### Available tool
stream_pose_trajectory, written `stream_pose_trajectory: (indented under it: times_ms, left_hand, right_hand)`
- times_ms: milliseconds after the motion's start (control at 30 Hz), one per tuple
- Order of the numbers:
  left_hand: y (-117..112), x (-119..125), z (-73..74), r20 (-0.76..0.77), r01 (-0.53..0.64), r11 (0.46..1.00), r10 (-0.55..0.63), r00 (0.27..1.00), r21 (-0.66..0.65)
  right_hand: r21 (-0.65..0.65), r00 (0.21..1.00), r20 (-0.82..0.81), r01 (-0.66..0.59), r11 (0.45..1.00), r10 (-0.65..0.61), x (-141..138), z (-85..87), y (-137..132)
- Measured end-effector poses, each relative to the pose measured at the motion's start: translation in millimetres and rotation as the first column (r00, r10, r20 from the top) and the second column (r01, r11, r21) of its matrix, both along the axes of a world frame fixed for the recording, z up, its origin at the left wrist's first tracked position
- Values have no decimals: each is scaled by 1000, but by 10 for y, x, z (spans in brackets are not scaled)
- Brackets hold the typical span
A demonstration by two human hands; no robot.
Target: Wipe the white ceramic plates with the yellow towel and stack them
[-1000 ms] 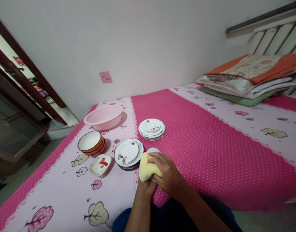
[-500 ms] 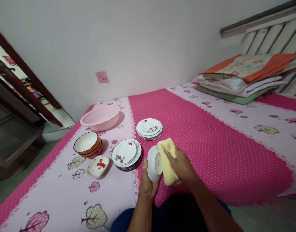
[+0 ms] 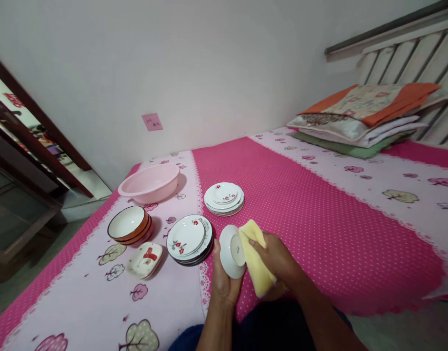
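My left hand [image 3: 224,282] grips a small white dish [image 3: 229,253] by its rim, tilted so that its underside and foot ring face up. In my right hand [image 3: 278,256] is a folded yellow cloth [image 3: 256,258], its edge against the right side of the dish. Just left of the dish lies a stack of plates [image 3: 189,239], the top one white with red flowers. Behind it, a second stack of white plates [image 3: 224,199] rests on the pink cover.
Farther left are stacked orange-brown bowls [image 3: 130,226], a squarish dish with a red pattern [image 3: 146,261] and a pink basin [image 3: 150,184]. Folded bedding [image 3: 362,117] is piled at the back right of the bed [image 3: 348,234]. A wall [image 3: 224,73] stands behind.
The cloth has shifted slightly down along the dish with my right hand. My left hand still holds the dish. The whole view has tilted a little.
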State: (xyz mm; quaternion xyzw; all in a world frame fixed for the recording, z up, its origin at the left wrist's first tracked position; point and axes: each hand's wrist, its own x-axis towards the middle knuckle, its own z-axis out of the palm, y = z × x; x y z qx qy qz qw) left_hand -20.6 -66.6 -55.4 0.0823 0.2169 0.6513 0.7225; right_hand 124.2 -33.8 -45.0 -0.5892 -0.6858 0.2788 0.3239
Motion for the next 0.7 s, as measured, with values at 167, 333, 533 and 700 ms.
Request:
stream_pose_trajectory:
  times_ms: [167, 333, 533, 700]
  left_hand:
    - [-22, -20, 3, -95, 38, 999, -40, 995, -32]
    - [-20, -73, -17, -101, 91, 995, -94, 990, -32]
    - [10, -94, -54, -68, 135, 991, -135, 988, -9]
    - [38, -84, -9, -37, 66, 998, -67, 997, -15]
  right_hand:
    - [130, 995, -95, 39, 991, -26, -99, 47, 13]
    - [297, 936, -300, -91, 950, 183, -185, 138, -47]
    - [319, 897, -316, -207, 925, 310, -223, 255, -126]
    - [334, 893, -225, -305, 892, 389, -236, 347, -182]
